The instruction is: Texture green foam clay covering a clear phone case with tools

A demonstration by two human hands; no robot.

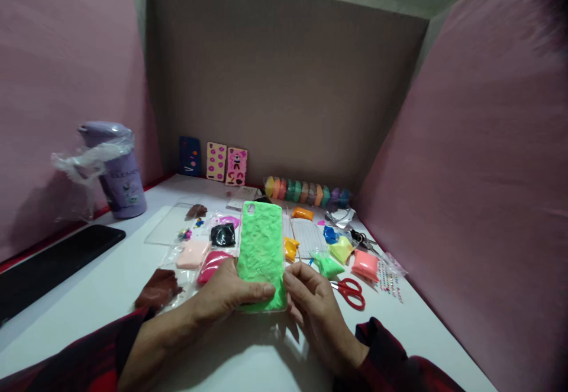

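A clear phone case, its back covered with bumpy bright green clay, is tilted up above the table in front of me. My left hand grips its lower left side, the thumb lying across the green surface and the other fingers hidden behind. At the lower right edge, my right hand pinches the rim between thumb and fingers. Just right of that hand lie red-handled scissors. Packets of pink clay and brown clay rest to the left of the case.
More clay packets, such as a coral one and a black one, are spread about. A purple tumbler stands left, beyond a black phone. Three decorated cases lean at the back, beside a row of coloured clay.
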